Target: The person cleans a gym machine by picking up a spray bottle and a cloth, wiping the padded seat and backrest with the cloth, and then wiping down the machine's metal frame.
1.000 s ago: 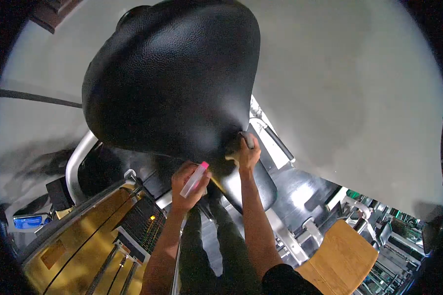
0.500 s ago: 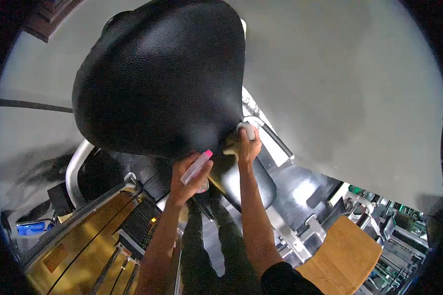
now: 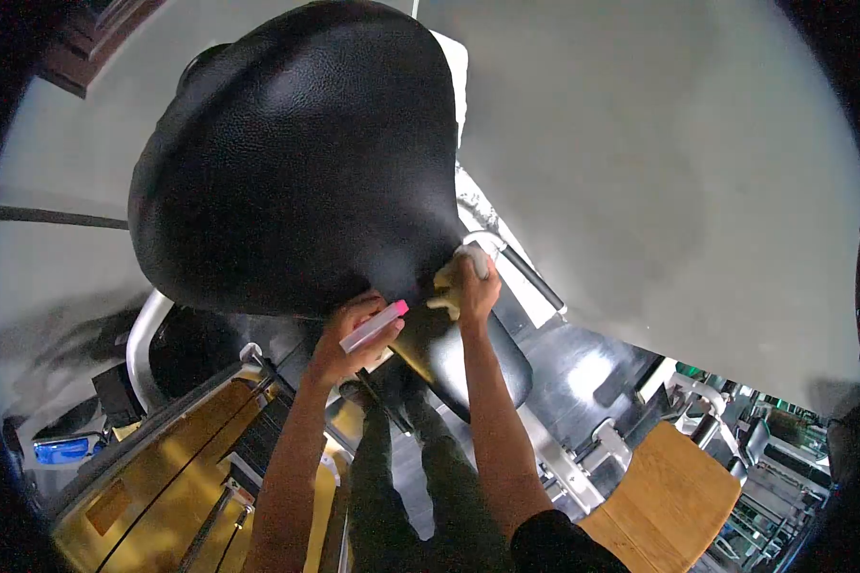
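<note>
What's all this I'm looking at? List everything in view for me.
backrest: 1, black, upper centre
seat: 1, black, below the backrest
bottle: 1, translucent with pink tip, centre
cloth: 1, pale, centre
handle: 1, black grip, right of cloth
tube: 1, silver, left
panel: 1, gold, lower left
blue item: 1, far left, unclear
board: 1, wood-brown, lower right
gym equipment: uncountable, mostly silver, far lower right
brown item: 1, top left
wall: 1, grey, upper right
sleeve: 1, black, bottom
legs: 2, dark-trousered, bottom centre
left hand: 1, bare, holding bottle
right hand: 1, bare, holding cloth
</note>
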`<control>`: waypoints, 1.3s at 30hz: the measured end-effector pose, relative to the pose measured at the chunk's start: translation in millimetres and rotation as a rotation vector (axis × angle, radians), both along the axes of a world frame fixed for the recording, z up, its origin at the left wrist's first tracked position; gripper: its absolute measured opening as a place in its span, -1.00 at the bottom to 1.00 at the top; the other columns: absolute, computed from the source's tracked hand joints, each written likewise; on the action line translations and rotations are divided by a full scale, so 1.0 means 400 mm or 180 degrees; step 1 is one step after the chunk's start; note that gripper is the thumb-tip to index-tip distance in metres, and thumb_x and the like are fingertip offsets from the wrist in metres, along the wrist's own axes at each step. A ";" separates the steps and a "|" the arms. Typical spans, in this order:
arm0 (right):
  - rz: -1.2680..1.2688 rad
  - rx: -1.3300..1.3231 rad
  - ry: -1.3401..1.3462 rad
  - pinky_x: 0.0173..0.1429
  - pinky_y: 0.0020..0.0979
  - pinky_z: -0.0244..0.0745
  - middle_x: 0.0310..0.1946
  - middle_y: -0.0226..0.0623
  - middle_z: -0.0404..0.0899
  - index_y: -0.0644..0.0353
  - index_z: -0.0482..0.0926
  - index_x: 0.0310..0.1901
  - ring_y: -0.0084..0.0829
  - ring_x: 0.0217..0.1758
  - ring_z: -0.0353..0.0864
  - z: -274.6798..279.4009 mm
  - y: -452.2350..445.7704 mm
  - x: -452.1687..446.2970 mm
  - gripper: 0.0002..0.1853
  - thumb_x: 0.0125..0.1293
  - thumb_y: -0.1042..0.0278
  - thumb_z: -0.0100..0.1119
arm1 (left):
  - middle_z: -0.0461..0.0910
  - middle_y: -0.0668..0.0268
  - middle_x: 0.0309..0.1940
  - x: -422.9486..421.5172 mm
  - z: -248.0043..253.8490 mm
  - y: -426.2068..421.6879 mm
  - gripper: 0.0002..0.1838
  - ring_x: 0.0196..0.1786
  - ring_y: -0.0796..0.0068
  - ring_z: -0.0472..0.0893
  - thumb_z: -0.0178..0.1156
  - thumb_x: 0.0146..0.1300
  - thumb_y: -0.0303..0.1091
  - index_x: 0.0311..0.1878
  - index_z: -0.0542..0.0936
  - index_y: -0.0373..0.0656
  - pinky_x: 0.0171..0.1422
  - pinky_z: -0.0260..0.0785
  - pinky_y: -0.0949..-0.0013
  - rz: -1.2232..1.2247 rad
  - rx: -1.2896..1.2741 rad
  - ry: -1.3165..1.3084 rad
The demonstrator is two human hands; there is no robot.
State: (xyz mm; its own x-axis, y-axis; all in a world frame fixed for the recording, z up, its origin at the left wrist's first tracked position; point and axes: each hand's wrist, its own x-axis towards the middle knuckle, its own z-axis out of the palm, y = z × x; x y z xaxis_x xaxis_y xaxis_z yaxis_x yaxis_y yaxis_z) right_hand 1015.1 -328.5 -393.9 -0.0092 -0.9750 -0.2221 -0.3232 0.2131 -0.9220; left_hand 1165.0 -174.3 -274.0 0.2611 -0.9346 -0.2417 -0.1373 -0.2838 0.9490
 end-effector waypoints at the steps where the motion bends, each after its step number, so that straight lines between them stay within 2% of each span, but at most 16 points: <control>1: -0.0017 -0.0092 -0.0130 -0.01 -0.35 0.49 -0.26 -0.19 0.68 0.23 0.59 -0.05 -0.36 -0.19 0.65 -0.003 -0.026 0.007 -0.64 0.13 0.28 0.33 | 0.31 0.43 -0.51 0.000 0.014 0.001 -0.75 -0.44 0.65 0.38 0.26 0.23 -0.25 -0.41 0.49 -0.21 -0.35 0.25 0.47 0.0059 0.0201 0.0339; 3: 0.0019 -0.0560 -0.0461 -0.01 -0.40 0.47 -0.27 -0.25 0.66 0.24 0.59 -0.06 -0.44 -0.20 0.61 0.063 -0.052 0.039 -0.66 0.14 0.32 0.32 | 0.32 0.41 -0.51 0.001 0.015 0.001 -0.75 -0.43 0.64 0.39 0.26 0.23 -0.25 -0.41 0.50 -0.22 -0.34 0.26 0.47 0.0130 0.0412 0.0686; 5: 0.0204 -0.0395 -0.0625 -0.02 -0.43 0.46 -0.24 -0.27 0.63 0.27 0.57 -0.05 -0.47 -0.19 0.58 0.109 -0.058 0.051 -0.67 0.17 0.33 0.28 | 0.37 0.37 -0.49 0.001 0.003 0.002 -0.77 -0.43 0.59 0.43 0.27 0.23 -0.26 -0.39 0.51 -0.22 -0.32 0.29 0.46 0.0037 0.0012 0.0056; 7: 0.0678 -0.0455 -0.0750 -0.03 -0.46 0.46 -0.23 -0.28 0.60 0.28 0.55 -0.04 -0.51 -0.17 0.56 0.141 -0.070 0.039 -0.70 0.20 0.37 0.20 | 0.40 0.36 -0.48 0.001 -0.012 0.008 -0.78 -0.43 0.57 0.44 0.27 0.22 -0.27 -0.38 0.52 -0.22 -0.31 0.30 0.46 0.0011 0.0076 0.0130; 10: 0.0922 -0.0325 -0.0359 0.01 -0.43 0.46 -0.21 -0.30 0.65 0.20 0.57 -0.01 -0.46 -0.13 0.61 0.052 -0.098 -0.011 -0.65 0.13 0.46 0.30 | 0.44 0.33 -0.46 0.005 0.010 0.002 -0.80 -0.42 0.54 0.46 0.27 0.22 -0.29 -0.37 0.53 -0.22 -0.29 0.32 0.45 -0.0029 0.0186 0.0096; 12: 0.1073 -0.0553 0.0051 0.01 -0.44 0.47 -0.23 -0.31 0.66 0.20 0.57 0.00 -0.46 -0.12 0.62 -0.027 -0.130 -0.043 -0.63 0.12 0.39 0.31 | 0.45 0.33 -0.45 0.000 0.018 0.002 -0.80 -0.42 0.53 0.47 0.27 0.21 -0.29 -0.36 0.53 -0.22 -0.28 0.33 0.44 -0.0059 0.0239 0.0018; 14: 0.1273 0.0191 -0.0012 0.00 -0.44 0.47 -0.23 -0.29 0.67 0.22 0.57 -0.01 -0.47 -0.13 0.62 -0.076 -0.173 -0.046 -0.61 0.11 0.31 0.31 | 0.45 0.32 -0.46 -0.002 0.014 0.002 -0.83 -0.42 0.50 0.47 0.28 0.19 -0.34 -0.36 0.53 -0.22 -0.28 0.33 0.42 0.0094 0.0452 0.0248; 16: 0.1240 0.0307 0.0073 -0.02 -0.45 0.47 -0.22 -0.30 0.67 0.21 0.58 -0.02 -0.47 -0.16 0.62 -0.002 -0.211 -0.002 -0.60 0.10 0.25 0.31 | 0.45 0.31 -0.46 0.003 0.014 0.001 -0.85 -0.42 0.48 0.47 0.28 0.19 -0.35 -0.36 0.53 -0.21 -0.28 0.33 0.42 0.0029 0.0451 0.0109; 18: 0.2107 0.0525 -0.0510 -0.01 -0.45 0.46 -0.21 -0.32 0.67 0.19 0.59 -0.04 -0.47 -0.16 0.61 0.040 -0.263 0.032 -0.65 0.12 0.30 0.28 | 0.46 0.31 -0.46 0.007 0.011 0.001 -0.86 -0.43 0.47 0.48 0.28 0.18 -0.37 -0.36 0.53 -0.21 -0.28 0.33 0.42 -0.0044 0.0459 -0.0035; 21: 0.2901 0.0139 -0.0365 0.02 -0.44 0.44 -0.19 -0.33 0.67 0.17 0.59 -0.03 -0.48 -0.14 0.58 0.105 -0.315 0.074 -0.67 0.15 0.32 0.26 | 0.45 0.30 -0.46 0.003 0.008 -0.001 -0.86 -0.42 0.45 0.47 0.27 0.18 -0.38 -0.37 0.53 -0.21 -0.28 0.33 0.42 -0.0057 -0.0012 -0.0231; 26: 0.2967 0.0089 -0.0353 0.06 -0.44 0.42 -0.18 -0.34 0.66 0.16 0.58 -0.01 -0.49 -0.10 0.56 0.043 -0.316 0.044 -0.67 0.17 0.35 0.26 | 0.44 0.31 -0.47 0.002 0.015 0.002 -0.87 -0.41 0.42 0.46 0.26 0.18 -0.38 -0.33 0.55 -0.23 -0.27 0.32 0.41 0.0019 -0.0143 -0.0088; 28: 0.2581 0.0541 -0.0396 -0.01 -0.44 0.46 -0.19 -0.34 0.66 0.16 0.58 -0.01 -0.49 -0.15 0.58 0.022 -0.293 0.029 -0.67 0.17 0.36 0.26 | 0.44 0.31 -0.47 0.005 0.011 0.006 -0.86 -0.42 0.42 0.47 0.27 0.18 -0.38 -0.30 0.55 -0.23 -0.28 0.32 0.41 -0.0033 -0.0001 -0.0099; 29: 0.2452 0.0646 -0.0106 -0.12 -0.43 0.51 -0.19 -0.35 0.65 0.09 0.60 -0.02 -0.50 -0.23 0.61 0.007 -0.284 0.026 -0.70 0.19 0.34 0.26 | 0.45 0.31 -0.47 0.007 0.011 0.007 -0.85 -0.42 0.42 0.47 0.27 0.18 -0.38 -0.28 0.56 -0.24 -0.29 0.32 0.42 -0.0083 0.0138 -0.0117; 33: 0.2381 0.0322 0.0729 -0.06 -0.44 0.49 -0.24 -0.31 0.66 0.08 0.59 0.00 -0.51 -0.23 0.60 -0.005 -0.261 0.020 -0.68 0.19 0.46 0.19 | 0.46 0.30 -0.46 0.005 0.018 0.003 -0.85 -0.42 0.43 0.48 0.28 0.17 -0.37 -0.27 0.56 -0.23 -0.31 0.33 0.41 -0.0093 -0.0031 -0.0307; 37: 0.2437 0.0416 0.0845 -0.07 -0.44 0.50 -0.27 -0.31 0.65 0.14 0.57 0.00 -0.49 -0.23 0.60 -0.025 -0.268 0.005 -0.70 0.21 0.46 0.18 | 0.48 0.30 -0.44 -0.001 0.014 0.001 -0.87 -0.39 0.45 0.51 0.28 0.16 -0.41 -0.28 0.56 -0.23 -0.27 0.37 0.41 -0.0030 -0.0049 -0.0330; 39: 0.2242 0.0495 -0.0373 -0.08 -0.45 0.51 -0.18 -0.35 0.66 0.10 0.60 -0.03 -0.51 -0.24 0.62 -0.050 -0.265 -0.014 -0.70 0.17 0.41 0.29 | 0.48 0.30 -0.43 0.000 0.018 0.000 -0.88 -0.39 0.45 0.52 0.28 0.16 -0.42 -0.28 0.56 -0.22 -0.25 0.38 0.41 -0.0026 -0.0034 -0.0311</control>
